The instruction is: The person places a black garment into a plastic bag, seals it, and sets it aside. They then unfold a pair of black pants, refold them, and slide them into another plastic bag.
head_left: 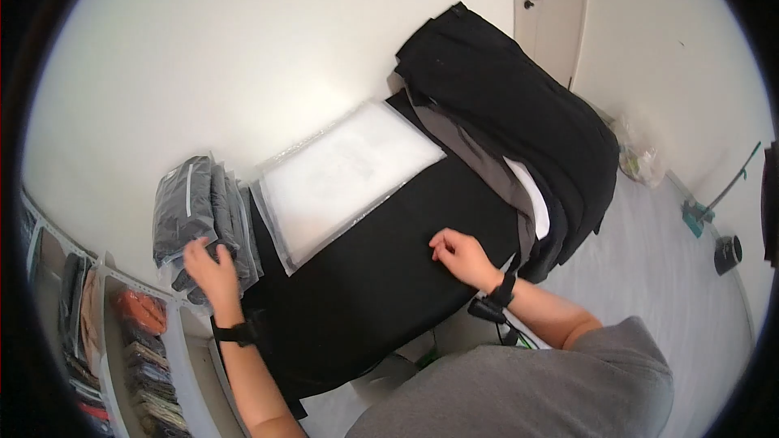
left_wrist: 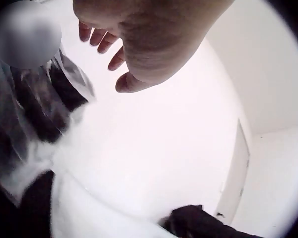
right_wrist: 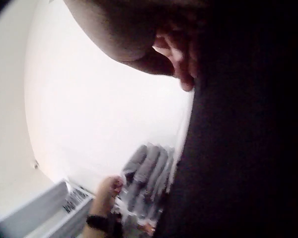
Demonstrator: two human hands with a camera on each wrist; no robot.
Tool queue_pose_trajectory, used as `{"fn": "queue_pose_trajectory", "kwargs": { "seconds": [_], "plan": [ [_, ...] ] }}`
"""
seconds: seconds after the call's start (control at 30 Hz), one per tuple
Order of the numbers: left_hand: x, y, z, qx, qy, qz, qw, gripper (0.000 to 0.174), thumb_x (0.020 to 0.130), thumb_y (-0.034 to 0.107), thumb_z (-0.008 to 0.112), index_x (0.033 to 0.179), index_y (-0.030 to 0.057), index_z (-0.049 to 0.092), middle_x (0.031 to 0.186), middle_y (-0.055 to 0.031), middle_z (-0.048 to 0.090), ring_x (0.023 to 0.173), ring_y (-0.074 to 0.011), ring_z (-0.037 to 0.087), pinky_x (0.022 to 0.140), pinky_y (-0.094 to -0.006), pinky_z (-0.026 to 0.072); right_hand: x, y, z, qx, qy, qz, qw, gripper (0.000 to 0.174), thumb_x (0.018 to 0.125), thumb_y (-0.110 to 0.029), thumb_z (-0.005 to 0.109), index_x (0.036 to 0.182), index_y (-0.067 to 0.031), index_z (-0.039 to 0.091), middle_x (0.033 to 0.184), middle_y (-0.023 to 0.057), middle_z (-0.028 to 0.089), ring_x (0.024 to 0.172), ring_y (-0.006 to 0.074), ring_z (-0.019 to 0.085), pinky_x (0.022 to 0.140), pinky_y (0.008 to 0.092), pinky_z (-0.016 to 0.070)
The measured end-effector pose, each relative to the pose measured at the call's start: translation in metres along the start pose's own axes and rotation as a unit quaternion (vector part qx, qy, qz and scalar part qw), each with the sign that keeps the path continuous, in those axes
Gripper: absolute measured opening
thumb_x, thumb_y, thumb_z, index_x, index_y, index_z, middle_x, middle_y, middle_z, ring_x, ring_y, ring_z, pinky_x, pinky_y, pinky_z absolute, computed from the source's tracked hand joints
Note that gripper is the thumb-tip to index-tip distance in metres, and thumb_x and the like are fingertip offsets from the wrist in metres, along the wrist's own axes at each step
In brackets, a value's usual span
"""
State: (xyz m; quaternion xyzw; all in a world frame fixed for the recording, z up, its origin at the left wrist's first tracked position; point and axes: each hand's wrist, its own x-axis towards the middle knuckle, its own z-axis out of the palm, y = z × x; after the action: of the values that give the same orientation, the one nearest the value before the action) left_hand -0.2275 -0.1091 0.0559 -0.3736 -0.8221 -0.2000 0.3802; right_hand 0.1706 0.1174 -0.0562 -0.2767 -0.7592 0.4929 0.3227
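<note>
My left hand (head_left: 213, 274) is at the near side of a stack of dark garments in clear plastic bags (head_left: 183, 195), at the left end of the black-covered table (head_left: 381, 264). Its fingers are extended and spread, overlapping the top bag in the head view. From the left wrist, the palm faces the camera with nothing in it, and the bagged garments (left_wrist: 44, 99) lie off to one side. Over the black cloth hovers my right hand (head_left: 466, 258), fingers loosely bent and holding nothing. A pile of flat, frosted plastic bags (head_left: 349, 178) lies between the hands, farther back.
Black garments (head_left: 511, 105) are heaped at the table's right end, with grey and white pieces showing beneath. Shelves (head_left: 174, 349) of folded, bagged clothes stand at lower left. On the floor to the right are a plastic bag (head_left: 637, 150), a broom (head_left: 702, 217) and a dark bin (head_left: 728, 255).
</note>
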Motion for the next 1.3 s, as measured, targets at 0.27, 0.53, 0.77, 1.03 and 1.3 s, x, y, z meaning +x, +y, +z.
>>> {"fn": "queue_pose_trajectory", "kwargs": {
  "seconds": [0.27,0.53,0.77,1.03,1.3],
  "plan": [
    [-0.067,0.146,0.005,-0.247,-0.457,-0.193,0.832,0.041,0.083,0.031,0.057,0.056,0.0004,0.059,0.046,-0.0053,0.052,0.039,-0.0145,0.052,0.043,-0.03,0.0431,0.108,-0.019,-0.101,0.31,-0.13,0.191,0.922,0.028,0.093,-0.026,0.053,0.107,-0.002,0.057,0.093,0.0104,0.067,0.073,0.0134,0.065,0.062,0.0238,0.052],
    [-0.097,0.146,0.036,-0.433,-0.476,-0.302,0.703,0.032,0.088,0.025,0.055,0.065,0.0021,0.055,0.05,-0.0044,0.052,0.037,-0.0137,0.05,0.036,-0.0244,0.0352,0.212,0.05,-0.16,0.556,0.288,0.237,0.743,0.035,0.097,-0.033,0.042,0.111,-0.0014,0.047,0.093,0.0093,0.064,0.055,0.0125,0.052,0.05,0.0247,0.045],
    [-0.096,0.149,0.028,-0.43,-0.47,-0.308,0.707,0.03,0.089,0.025,0.054,0.069,0.0029,0.056,0.052,-0.0041,0.053,0.037,-0.013,0.05,0.036,-0.0234,0.0343,0.22,0.031,-0.151,0.645,0.406,0.195,0.617,0.021,0.096,-0.031,0.046,0.104,-0.0123,0.05,0.086,0.0049,0.063,0.044,0.0104,0.046,0.039,0.0222,0.0419],
    [-0.099,0.142,0.039,-0.445,-0.47,-0.298,0.702,0.03,0.089,0.024,0.054,0.07,0.0012,0.057,0.052,-0.0047,0.054,0.037,-0.0138,0.051,0.036,-0.0244,0.0347,0.212,-0.059,-0.224,0.564,0.326,0.073,0.755,0.022,0.096,-0.028,0.049,0.091,-0.0072,0.053,0.067,-0.0029,0.055,0.048,0.0054,0.043,0.043,0.0186,0.0333],
    [-0.102,0.139,0.045,-0.45,-0.469,-0.293,0.701,0.029,0.089,0.024,0.054,0.071,0.001,0.057,0.051,-0.0053,0.054,0.037,-0.0144,0.053,0.036,-0.0245,0.0368,0.043,-0.206,-0.185,0.394,0.139,-0.055,0.907,0.031,0.098,-0.034,0.045,0.087,-0.007,0.055,0.054,-0.0031,0.043,0.047,0.0075,0.035,0.046,0.0221,0.0284]
  ]
}}
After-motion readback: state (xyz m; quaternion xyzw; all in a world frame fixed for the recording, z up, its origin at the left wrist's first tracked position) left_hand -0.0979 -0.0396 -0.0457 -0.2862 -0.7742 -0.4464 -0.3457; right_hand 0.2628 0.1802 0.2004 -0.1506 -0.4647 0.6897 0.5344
